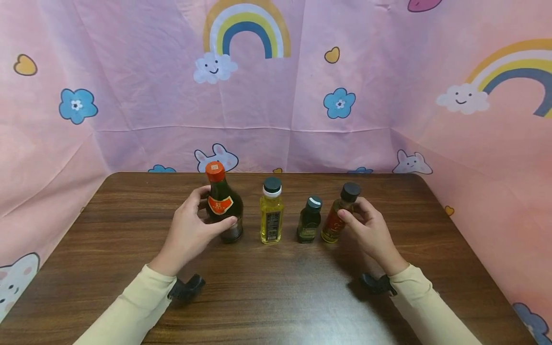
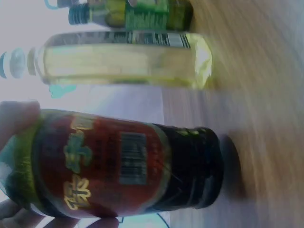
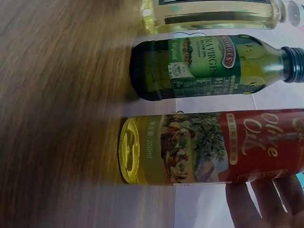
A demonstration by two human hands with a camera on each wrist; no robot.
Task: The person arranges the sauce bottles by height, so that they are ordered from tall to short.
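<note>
My left hand [image 1: 192, 225] grips a dark sauce bottle [image 1: 224, 201] with a red cap, thumb across its near side. Its red label [image 2: 104, 166] with gold characters and a barcode faces the left wrist camera. My right hand [image 1: 371, 230] holds a small olive oil bottle [image 1: 335, 221] with a black cap and red label, between thumb and fingers. That bottle leans right at the top, and its underside [image 3: 129, 149] shows in the right wrist view. Between the hands stand a clear bottle of yellow oil [image 1: 271, 211] and a small green olive oil bottle [image 1: 308, 223], both untouched.
The bottles are in a row on a dark wooden table [image 1: 276, 287]. A pink patterned cloth [image 1: 267, 110] hangs behind the table and along its sides. Black straps with small devices [image 1: 187, 289] sit at both wrists.
</note>
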